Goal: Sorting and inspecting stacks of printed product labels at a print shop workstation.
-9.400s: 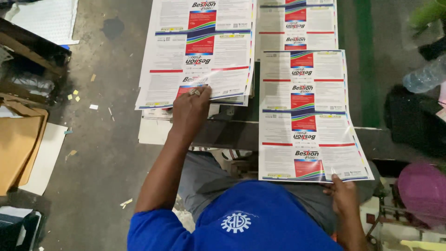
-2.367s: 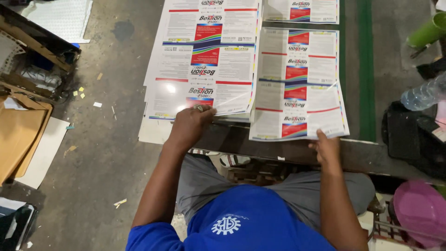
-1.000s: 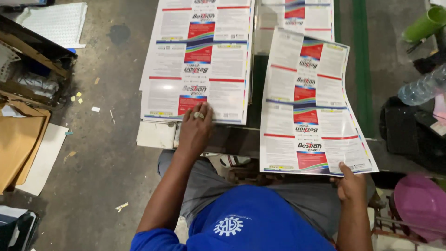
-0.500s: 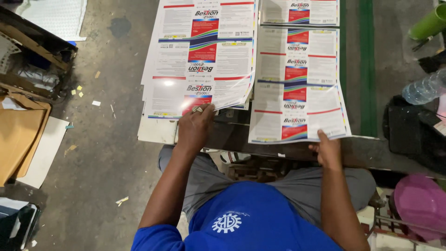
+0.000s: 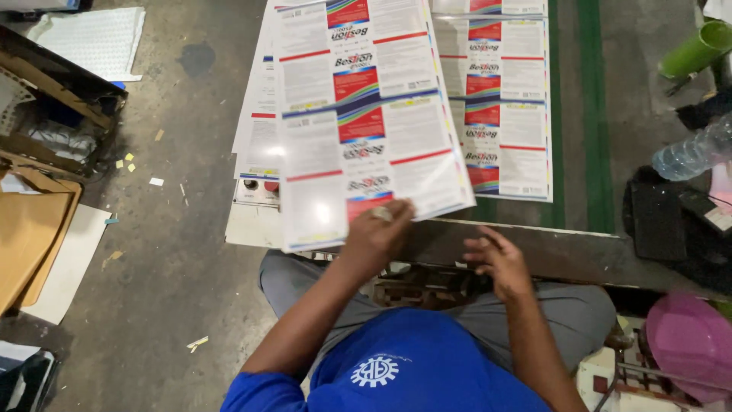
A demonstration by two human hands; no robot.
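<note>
The printed label sheet (image 5: pixel 366 122) looked thin, glossy and floppy, best pinched at its near edge, where the left hand (image 5: pixel 377 236) gripped it; the right hand (image 5: pixel 496 263) hovered open.

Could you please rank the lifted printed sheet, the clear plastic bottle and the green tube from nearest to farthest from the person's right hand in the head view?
From the right hand:
1. Lifted printed sheet, just to its left, held by the left hand.
2. Clear plastic bottle, off to the right.
3. Green tube, far upper right corner.
</note>
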